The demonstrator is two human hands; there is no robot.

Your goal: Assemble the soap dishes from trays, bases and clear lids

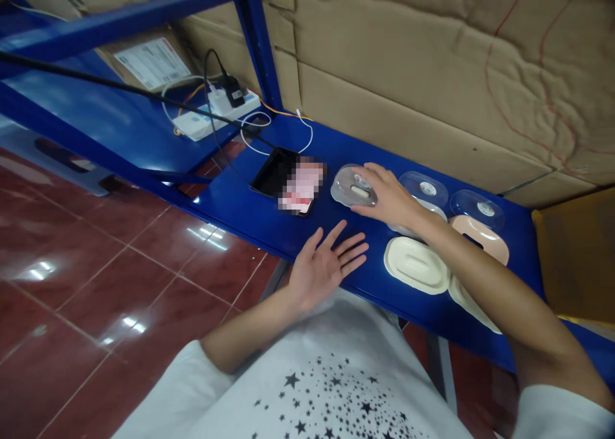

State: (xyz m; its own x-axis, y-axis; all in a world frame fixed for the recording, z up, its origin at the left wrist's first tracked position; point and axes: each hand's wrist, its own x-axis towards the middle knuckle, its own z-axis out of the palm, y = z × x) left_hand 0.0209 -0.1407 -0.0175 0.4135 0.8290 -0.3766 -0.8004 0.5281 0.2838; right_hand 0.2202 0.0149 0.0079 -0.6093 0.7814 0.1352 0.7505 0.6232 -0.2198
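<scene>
My right hand (384,192) reaches over the shelf, fingers and thumb closed round the edges of a clear oval plastic cover (342,186) with a round sticker and a pale slot-like patch. Palm up, my left hand (327,266) is held in front of the shelf edge with its fingers spread and nothing in it. Two more clear oval covers (477,209) with round stickers lie along the back. Nearer me are a cream oval piece (417,266) with a raised middle and a peach oval piece (494,239) with a dark slot. My right forearm partly hides other pale pieces.
A phone (307,186) with a blurred screen rests against a black holder (269,176) on the blue shelf (240,202). A power strip (206,122) with plugs and cables is at the left. Cardboard (408,74) lines the back; a blue post (262,41) stands left of it.
</scene>
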